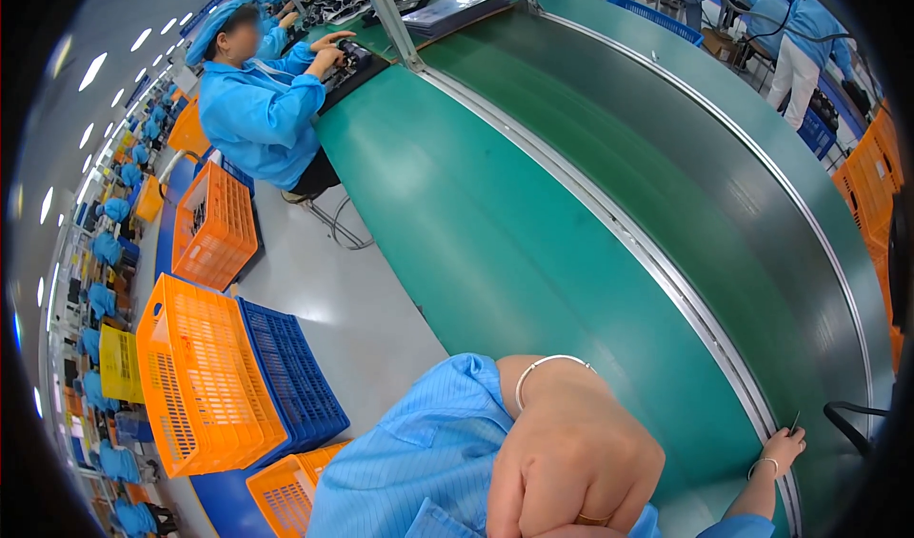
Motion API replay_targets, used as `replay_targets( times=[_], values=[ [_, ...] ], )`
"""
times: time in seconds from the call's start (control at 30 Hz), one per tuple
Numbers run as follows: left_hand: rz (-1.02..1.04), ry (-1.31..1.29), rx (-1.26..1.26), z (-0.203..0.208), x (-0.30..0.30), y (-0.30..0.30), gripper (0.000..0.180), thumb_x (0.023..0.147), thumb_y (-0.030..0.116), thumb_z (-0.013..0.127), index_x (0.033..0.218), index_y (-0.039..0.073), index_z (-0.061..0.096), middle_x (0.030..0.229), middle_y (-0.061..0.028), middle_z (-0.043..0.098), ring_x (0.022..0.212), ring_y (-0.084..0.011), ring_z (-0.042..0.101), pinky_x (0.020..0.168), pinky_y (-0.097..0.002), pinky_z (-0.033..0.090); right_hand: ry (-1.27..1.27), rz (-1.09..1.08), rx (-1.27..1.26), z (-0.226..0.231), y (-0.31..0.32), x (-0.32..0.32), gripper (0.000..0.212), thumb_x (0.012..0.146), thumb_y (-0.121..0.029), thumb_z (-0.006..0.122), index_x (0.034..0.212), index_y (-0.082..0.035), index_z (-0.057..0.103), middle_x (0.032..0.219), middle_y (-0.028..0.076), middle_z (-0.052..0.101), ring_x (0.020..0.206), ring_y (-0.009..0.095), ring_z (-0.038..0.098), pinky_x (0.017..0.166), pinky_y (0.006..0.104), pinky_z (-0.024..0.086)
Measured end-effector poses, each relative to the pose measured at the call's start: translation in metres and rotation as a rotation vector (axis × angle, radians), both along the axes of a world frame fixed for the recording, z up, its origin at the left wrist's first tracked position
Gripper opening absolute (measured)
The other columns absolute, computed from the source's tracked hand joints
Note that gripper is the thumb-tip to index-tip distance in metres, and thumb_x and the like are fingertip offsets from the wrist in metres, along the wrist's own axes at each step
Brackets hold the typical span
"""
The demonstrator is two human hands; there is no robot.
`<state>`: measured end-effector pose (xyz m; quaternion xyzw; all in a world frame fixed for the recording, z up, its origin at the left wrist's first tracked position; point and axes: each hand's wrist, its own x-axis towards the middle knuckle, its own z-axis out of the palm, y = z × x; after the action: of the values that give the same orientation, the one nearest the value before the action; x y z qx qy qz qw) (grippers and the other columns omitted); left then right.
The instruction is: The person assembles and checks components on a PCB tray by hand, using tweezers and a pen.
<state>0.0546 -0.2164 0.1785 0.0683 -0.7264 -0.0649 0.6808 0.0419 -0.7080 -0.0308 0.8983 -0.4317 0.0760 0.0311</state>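
The desk [495, 243] is plain green, edged by a silver rail [657, 262] beside a dark grey-green belt [705, 157]. Orange crates [195, 376] and a blue crate [290, 376] show gridded sides. The sleeve [419, 452] is light blue, faintly striped. The bangle [543, 365] is silver-white, the ring [592, 520] gold.

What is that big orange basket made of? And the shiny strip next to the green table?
The orange crate looks like moulded plastic: bright even colour and a grid of small holes in its walls. The strip beside the green table seems to be bare metal, silvery and smooth, catching the light. The right hand rests at its edge.
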Motion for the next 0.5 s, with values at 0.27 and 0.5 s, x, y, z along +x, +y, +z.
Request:
replay_targets(
  times=[0.27, 0.5],
  values=[
    [-0.034, -0.04, -0.023, 0.004, 0.005, 0.002, 0.047, 0.09, 0.025, 0.068, 0.055, 0.007, 0.042, 0.057, -0.0069, 0.045, 0.046, -0.0232, 0.045, 0.04, -0.0322, 0.034, -0.009, 0.038, -0.03, -0.009, -0.011, -0.001, 0.043, 0.091, -0.026, 0.041, 0.13, -0.011, 0.05, 0.131, 0.019, 0.054, 0.109, 0.042, 0.057, 0.087, 0.0507, 0.049],
    [0.415, -0.219, 0.004, 0.004, 0.006, 0.014, 0.046, 0.095, 0.026, 0.06, 0.057, 0.009, 0.041, 0.057, -0.0045, 0.04, 0.045, -0.0183, 0.041, 0.039, -0.0307, 0.027, 0.028, -0.012, 0.01, 0.006, 0.005, 0.0, 0.047, 0.09, -0.031, 0.04, 0.135, -0.02, 0.049, 0.124, 0.019, 0.061, 0.107, 0.042, 0.06, 0.087, 0.0521, 0.049]
  ],
)
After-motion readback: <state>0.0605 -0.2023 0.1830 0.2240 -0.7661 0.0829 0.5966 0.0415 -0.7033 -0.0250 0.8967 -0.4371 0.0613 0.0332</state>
